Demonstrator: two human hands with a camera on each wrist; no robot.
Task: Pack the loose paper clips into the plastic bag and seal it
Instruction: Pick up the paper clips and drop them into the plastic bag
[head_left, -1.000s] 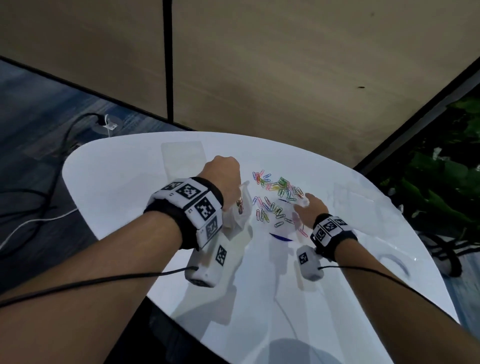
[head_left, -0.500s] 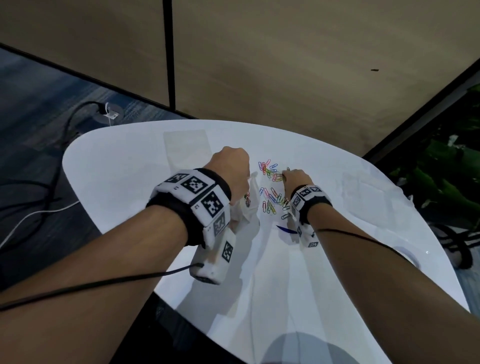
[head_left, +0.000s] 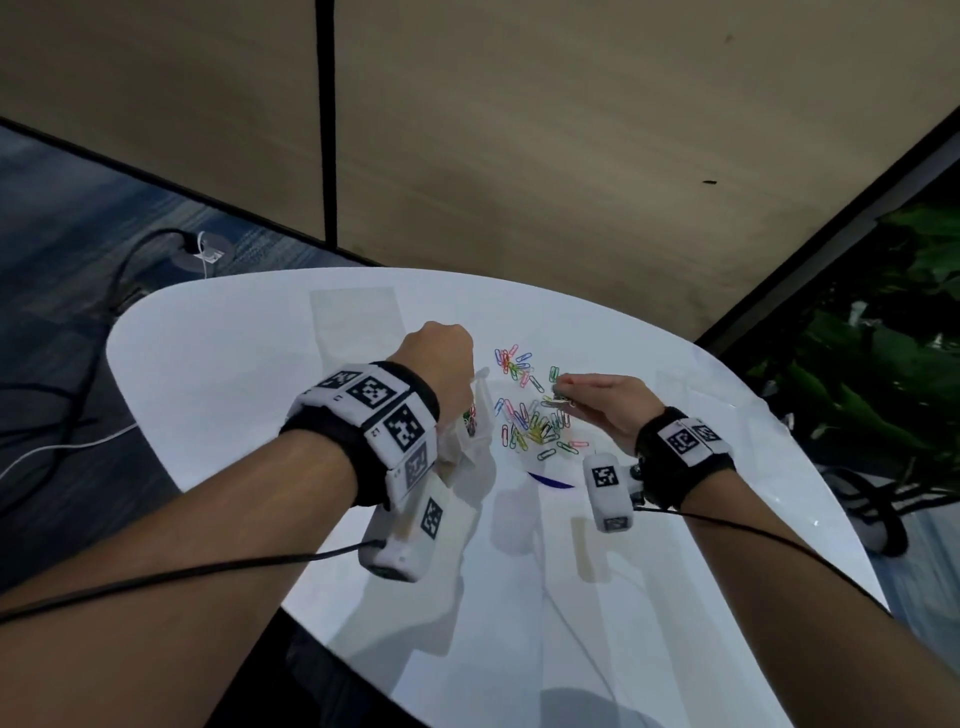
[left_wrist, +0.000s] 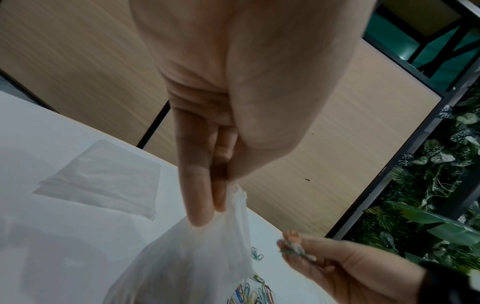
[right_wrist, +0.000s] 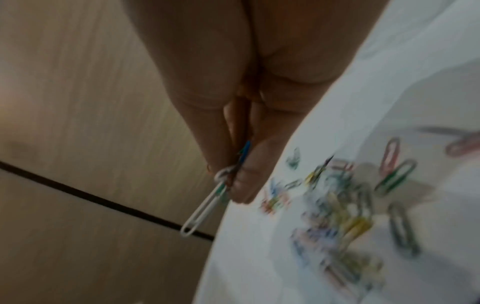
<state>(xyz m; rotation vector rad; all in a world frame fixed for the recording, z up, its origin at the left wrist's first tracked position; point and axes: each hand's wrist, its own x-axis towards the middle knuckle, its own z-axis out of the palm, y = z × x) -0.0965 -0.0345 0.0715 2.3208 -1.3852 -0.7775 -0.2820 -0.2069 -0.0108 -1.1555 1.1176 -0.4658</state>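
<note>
A heap of coloured paper clips (head_left: 535, 415) (right_wrist: 345, 216) lies loose on the white table (head_left: 234, 364). My left hand (head_left: 441, 358) (left_wrist: 221, 185) pinches the top edge of a clear plastic bag (head_left: 475, 421) (left_wrist: 187, 257), which hangs upright with a few clips inside. My right hand (head_left: 563, 387) (right_wrist: 233, 174), just right of the bag and lifted above the heap, pinches a small bunch of clips (left_wrist: 293, 245); a white one (right_wrist: 200, 211) sticks out past the fingertips.
Flat clear bags (head_left: 356, 317) (left_wrist: 101, 176) lie at the table's far left. A blue scrap (head_left: 550, 480) lies near the right wrist. A wooden wall stands behind the table; plants (head_left: 883, 364) are to the right; cables (head_left: 78, 364) run on the floor at left.
My right hand went down into the heap, closed on some clips and has now lifted off the table, turned palm-in towards the bag. The left hand has kept holding the bag.
</note>
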